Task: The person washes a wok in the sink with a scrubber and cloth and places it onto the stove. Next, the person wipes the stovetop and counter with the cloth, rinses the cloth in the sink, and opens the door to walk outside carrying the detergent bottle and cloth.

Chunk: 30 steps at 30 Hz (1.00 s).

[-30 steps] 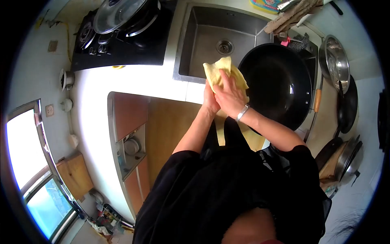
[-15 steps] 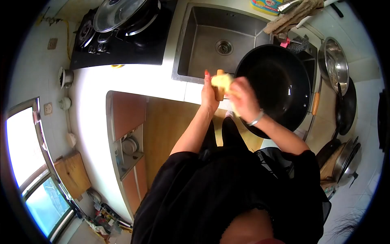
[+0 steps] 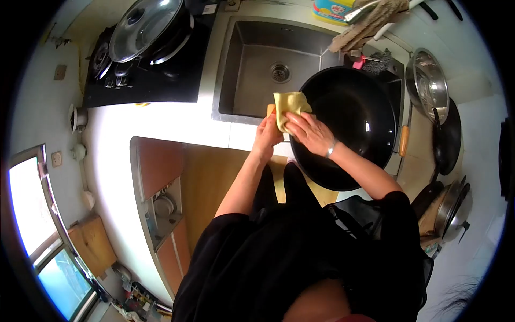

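My left hand (image 3: 267,137) is closed around a wooden handle (image 3: 271,109) at the left side of the large black wok (image 3: 348,123). My right hand (image 3: 311,133) presses a pale yellow cloth (image 3: 291,102) against that handle, fingers bent over the fabric. The cloth hides much of the handle and where it meets the wok. Tilted, the wok's dark inside faces up beside the sink (image 3: 233,75), overlapping its right front corner. A second wooden handle (image 3: 404,140) sits on the wok's right side.
A stove (image 3: 177,80) with a glass-lidded pan (image 3: 145,29) is at the left. A brown cloth (image 3: 370,24) hangs over the tap behind the sink. Metal bowls (image 3: 429,83) and dark pans (image 3: 450,139) line the right wall. Below the counter, a shelf holds plates (image 3: 163,206).
The yellow cloth, blurred before, is now spread over the handle with my right hand against it. The view has shifted, so the surroundings sit lower and further left.
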### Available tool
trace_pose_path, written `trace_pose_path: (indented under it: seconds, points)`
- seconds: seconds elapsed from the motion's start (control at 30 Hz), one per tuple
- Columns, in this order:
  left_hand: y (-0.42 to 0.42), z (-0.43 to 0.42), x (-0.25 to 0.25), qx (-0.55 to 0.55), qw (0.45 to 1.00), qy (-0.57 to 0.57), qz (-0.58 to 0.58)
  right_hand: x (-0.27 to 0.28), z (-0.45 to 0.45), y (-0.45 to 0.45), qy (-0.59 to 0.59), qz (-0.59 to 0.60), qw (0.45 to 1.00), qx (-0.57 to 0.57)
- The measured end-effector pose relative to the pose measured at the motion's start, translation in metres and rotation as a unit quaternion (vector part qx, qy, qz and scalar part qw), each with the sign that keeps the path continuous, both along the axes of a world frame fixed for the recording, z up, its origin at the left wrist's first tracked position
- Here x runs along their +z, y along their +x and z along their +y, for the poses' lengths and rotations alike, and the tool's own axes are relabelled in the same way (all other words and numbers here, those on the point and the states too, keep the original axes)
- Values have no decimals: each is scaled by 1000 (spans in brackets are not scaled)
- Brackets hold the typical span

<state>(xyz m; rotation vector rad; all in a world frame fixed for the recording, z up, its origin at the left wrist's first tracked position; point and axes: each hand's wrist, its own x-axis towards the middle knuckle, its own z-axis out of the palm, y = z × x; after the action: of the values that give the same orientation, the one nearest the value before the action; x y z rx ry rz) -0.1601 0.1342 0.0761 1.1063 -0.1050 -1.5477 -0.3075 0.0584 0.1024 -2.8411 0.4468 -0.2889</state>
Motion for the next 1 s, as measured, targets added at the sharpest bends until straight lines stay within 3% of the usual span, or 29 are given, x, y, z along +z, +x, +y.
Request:
trace_pose_path:
  seconds: [0.03,0.2,0.4,0.43,0.53,0.77,0.87,1.0]
  points:
    - [3,0,-2,-7,997,-49,53,-6,-10,1,-23,-18,999,-16]
    - [1,-3,3,7,996,-26,85,-28,-70,0,-157,-20,971,-178]
    - [4,1,2,1,992,-46,114,-18,-118,-63,-312,181,878,-314]
    - [0,0,2,13,997,-37,72,-13,-122,-78,-305,216,866,-333]
    - [0,-1,5,18,997,-20,73,-6,-119,-129,-304,216,855,-361]
    - [0,-1,6,42,993,-7,114,-2,-42,-181,-252,363,815,-375]
    - [1,0,-1,33,992,-17,117,-1,-44,-171,-178,327,839,-397]
    - [0,-1,-2,32,994,2,101,-19,-68,-147,-44,160,872,-460]
